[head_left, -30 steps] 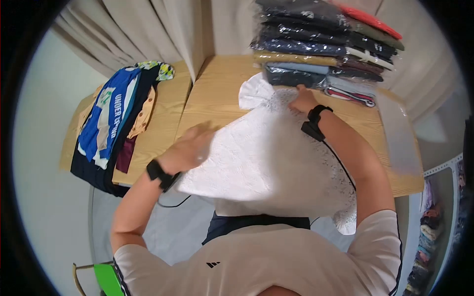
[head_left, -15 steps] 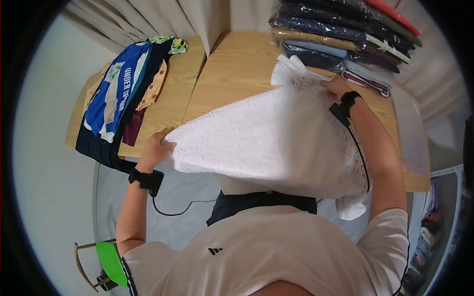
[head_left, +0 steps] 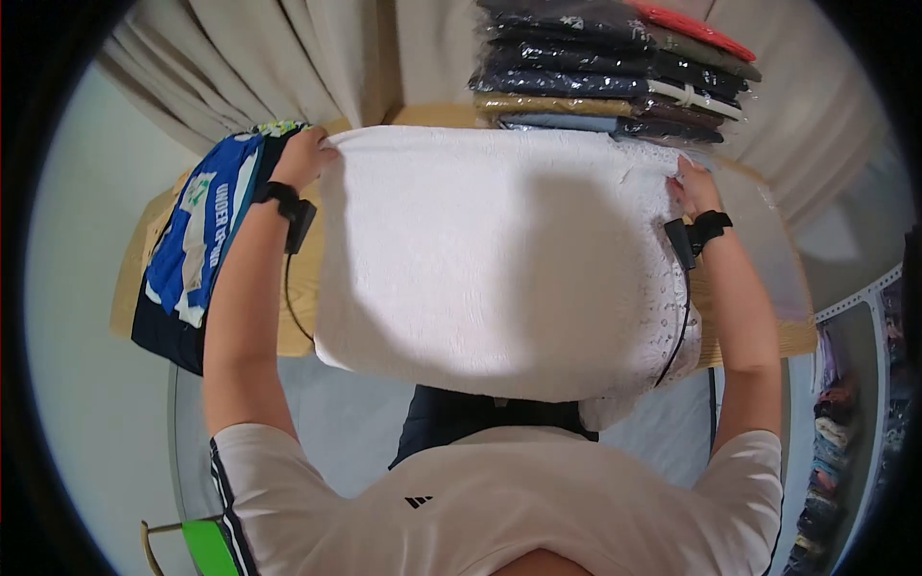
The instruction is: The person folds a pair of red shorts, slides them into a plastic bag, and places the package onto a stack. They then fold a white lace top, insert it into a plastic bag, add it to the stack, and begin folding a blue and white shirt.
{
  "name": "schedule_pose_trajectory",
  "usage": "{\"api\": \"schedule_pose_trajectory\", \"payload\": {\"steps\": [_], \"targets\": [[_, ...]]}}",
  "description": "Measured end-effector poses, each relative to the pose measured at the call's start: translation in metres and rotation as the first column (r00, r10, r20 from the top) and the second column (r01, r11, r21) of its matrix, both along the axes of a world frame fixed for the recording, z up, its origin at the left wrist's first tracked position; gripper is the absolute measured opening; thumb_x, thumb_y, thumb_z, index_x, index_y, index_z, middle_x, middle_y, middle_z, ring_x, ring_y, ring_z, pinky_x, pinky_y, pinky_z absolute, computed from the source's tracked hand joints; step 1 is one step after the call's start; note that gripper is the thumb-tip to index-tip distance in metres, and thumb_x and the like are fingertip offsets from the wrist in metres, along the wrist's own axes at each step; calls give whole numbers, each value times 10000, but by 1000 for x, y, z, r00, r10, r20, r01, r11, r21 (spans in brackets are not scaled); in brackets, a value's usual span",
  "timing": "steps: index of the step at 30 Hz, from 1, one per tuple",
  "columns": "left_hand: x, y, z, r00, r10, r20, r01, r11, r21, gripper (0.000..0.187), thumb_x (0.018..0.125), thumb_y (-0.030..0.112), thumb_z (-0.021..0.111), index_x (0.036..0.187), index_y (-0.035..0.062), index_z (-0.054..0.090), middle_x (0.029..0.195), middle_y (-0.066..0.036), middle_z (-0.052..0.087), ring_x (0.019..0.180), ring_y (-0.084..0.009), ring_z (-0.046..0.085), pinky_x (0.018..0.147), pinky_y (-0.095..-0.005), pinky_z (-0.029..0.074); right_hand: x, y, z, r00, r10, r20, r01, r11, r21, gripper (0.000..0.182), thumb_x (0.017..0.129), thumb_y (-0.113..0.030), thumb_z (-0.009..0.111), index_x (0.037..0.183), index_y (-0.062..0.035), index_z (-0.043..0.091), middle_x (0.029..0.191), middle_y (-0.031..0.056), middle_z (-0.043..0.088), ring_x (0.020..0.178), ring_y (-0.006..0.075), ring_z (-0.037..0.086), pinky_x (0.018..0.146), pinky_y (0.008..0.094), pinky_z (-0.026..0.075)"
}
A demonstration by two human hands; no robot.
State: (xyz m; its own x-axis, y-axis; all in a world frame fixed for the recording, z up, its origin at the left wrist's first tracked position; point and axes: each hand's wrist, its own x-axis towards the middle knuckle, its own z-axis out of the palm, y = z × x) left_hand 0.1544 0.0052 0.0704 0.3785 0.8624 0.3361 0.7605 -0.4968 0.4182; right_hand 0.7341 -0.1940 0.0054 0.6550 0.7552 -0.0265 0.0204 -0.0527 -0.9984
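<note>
A white lace-trimmed garment (head_left: 432, 259) is stretched wide between my two hands, over the wooden table and past its front edge. My left hand (head_left: 305, 158) pinches its far left corner. At the far right, my right hand (head_left: 693, 184) grips the eyelet-lace edge. The cloth hangs fairly flat, with a shadow over its right half and a bit of lace drooping near my waist. Its exact kind I cannot make out. Black straps with small devices and cables sit on both wrists.
A pile of clothes (head_left: 206, 230), blue and black among them, lies on the table's left. Several plastic-wrapped folded garments (head_left: 615, 77) are stacked at the back right. A shelf with clothes (head_left: 826, 461) stands at right, and a green chair (head_left: 208, 547) at lower left.
My left hand has moved up and away from me, lifting the garment's left end to the back, so the cloth is spread into a broad rectangle. My right hand still holds its lace side.
</note>
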Motion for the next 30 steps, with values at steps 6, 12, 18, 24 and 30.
{"api": "schedule_pose_trajectory", "payload": {"steps": [6,12,18,24,30], "targets": [[29,79,-62,988,-68,-142,57,995,-78,279,757,213,570,866,-34,638,875,-240,636,820,-386,613,712,-423,481,23,13,-26,993,-116,-20,114,990,-80,194,921,-232,513,1013,-68,564,901,23,588,817,165,557,710,313,503],[34,83,-90,979,3,-202,-33,989,-144,359,768,329,550,899,3,629,816,-212,640,778,-384,601,715,-421,454,30,23,-53,990,-23,136,79,902,-424,265,867,-228,546,1056,-44,569,959,48,559,835,187,539,664,352,510],[31,98,-107,997,23,-73,-52,905,-422,328,770,277,618,917,-14,651,789,-155,648,759,-266,611,702,-367,460,21,14,-50,910,203,362,-25,897,-440,244,767,-254,646,875,-39,604,730,29,575,596,169,522,514,329,430],[26,114,-124,996,26,80,-4,964,-267,281,779,260,641,833,-14,610,780,-165,639,761,-294,608,694,-382,454,17,21,-51,952,-47,303,119,967,-224,149,819,-172,659,794,-29,627,686,16,569,562,105,548,442,222,421],[32,107,-121,989,70,-131,-98,971,-220,362,784,334,652,911,5,566,843,-191,630,827,-332,605,735,-397,457,21,30,-70,889,254,381,-51,882,-468,224,833,-193,629,985,-29,610,833,35,615,670,119,561,601,256,461]]}}
